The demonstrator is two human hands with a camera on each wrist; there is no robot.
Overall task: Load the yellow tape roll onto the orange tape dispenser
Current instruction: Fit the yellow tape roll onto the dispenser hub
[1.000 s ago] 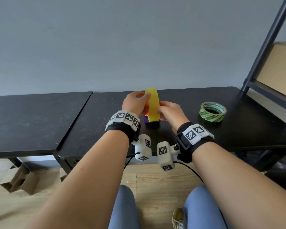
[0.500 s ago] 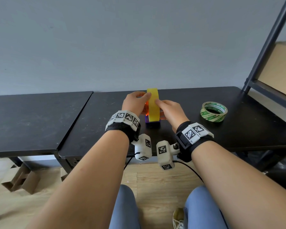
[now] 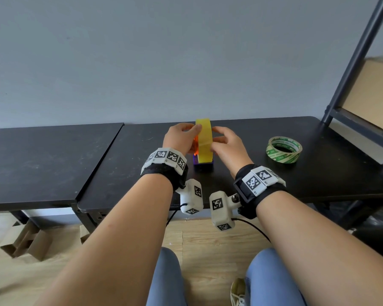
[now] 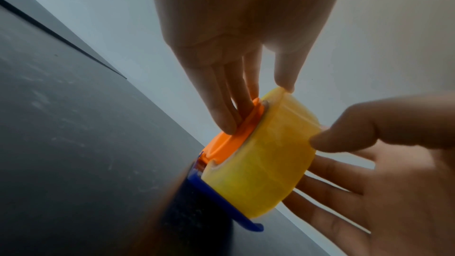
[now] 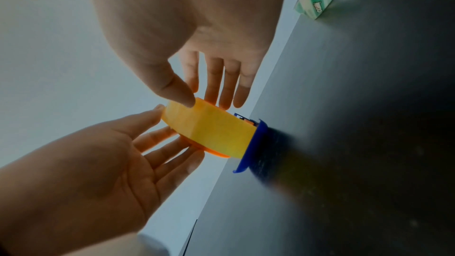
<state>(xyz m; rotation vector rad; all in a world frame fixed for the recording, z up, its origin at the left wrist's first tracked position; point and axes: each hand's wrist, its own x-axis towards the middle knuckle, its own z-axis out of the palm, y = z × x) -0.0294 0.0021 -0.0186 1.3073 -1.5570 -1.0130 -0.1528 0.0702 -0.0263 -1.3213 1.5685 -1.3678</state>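
Between my two hands, the yellow tape roll stands on edge on the orange tape dispenser, whose blue base rests on the dark surface. My left hand has its straight fingers against the orange side and its thumb on the roll's top edge. My right hand touches the roll's other side, fingers extended and spread, thumb on the rim. Well to the right lies a green tape roll, flat. Beyond it stands a black shelf frame carrying a cardboard box. Folded cardboard sits on the floor under the left surface.
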